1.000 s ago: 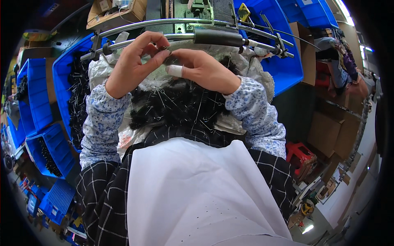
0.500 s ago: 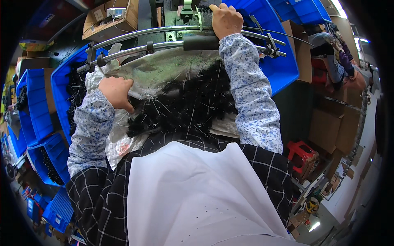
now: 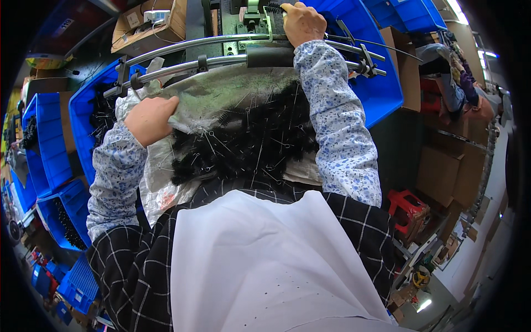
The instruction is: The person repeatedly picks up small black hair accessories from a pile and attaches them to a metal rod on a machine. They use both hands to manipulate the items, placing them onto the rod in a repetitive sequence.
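Note:
My right hand [image 3: 304, 25] is at the machine [image 3: 251, 26] beyond the metal rails, its fingers closed at the end of a small black bristle brush [image 3: 274, 9]. My left hand [image 3: 149, 120] is lower and to the left, over the edge of a whitish plastic sheet [image 3: 157, 188]. Its fingers are curled together, and whatever they may hold is hidden. Between my forearms lies a heap of black twisted-wire brushes [image 3: 249, 141] with thin wire stems, some ending in loops.
Two curved metal rails [image 3: 166, 71] cross in front of the machine. Blue bins stand at left [image 3: 83, 110] and right [image 3: 381, 94]. A wooden box [image 3: 149, 27] sits at the back left, a red stool [image 3: 406, 213] at the right. Another person [image 3: 456, 77] sits far right.
My left hand has moved slightly left and up, and its thumb and fingers, apart before, have come together. My right hand has shifted a little up at the machine.

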A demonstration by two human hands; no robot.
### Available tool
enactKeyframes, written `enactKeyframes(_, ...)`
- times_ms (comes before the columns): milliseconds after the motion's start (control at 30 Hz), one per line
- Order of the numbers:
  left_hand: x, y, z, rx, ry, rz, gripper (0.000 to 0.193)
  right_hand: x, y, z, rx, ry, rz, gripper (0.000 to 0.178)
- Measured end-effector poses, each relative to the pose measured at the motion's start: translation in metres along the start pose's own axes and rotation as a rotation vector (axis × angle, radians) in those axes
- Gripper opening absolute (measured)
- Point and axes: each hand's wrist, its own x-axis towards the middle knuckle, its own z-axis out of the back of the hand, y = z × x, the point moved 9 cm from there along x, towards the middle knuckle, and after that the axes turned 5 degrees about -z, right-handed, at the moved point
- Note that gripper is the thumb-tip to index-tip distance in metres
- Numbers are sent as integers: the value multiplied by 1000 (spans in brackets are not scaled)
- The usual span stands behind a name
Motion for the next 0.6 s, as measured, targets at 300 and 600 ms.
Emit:
enactKeyframes(300, 18, -33, 10, -554, -365, 20, 31, 10, -7, -22, 60, 21, -12, 14)
enactKeyframes(600, 7, -27, 5, -636, -468, -67, 21, -12, -34, -23, -74, -18, -88, 43)
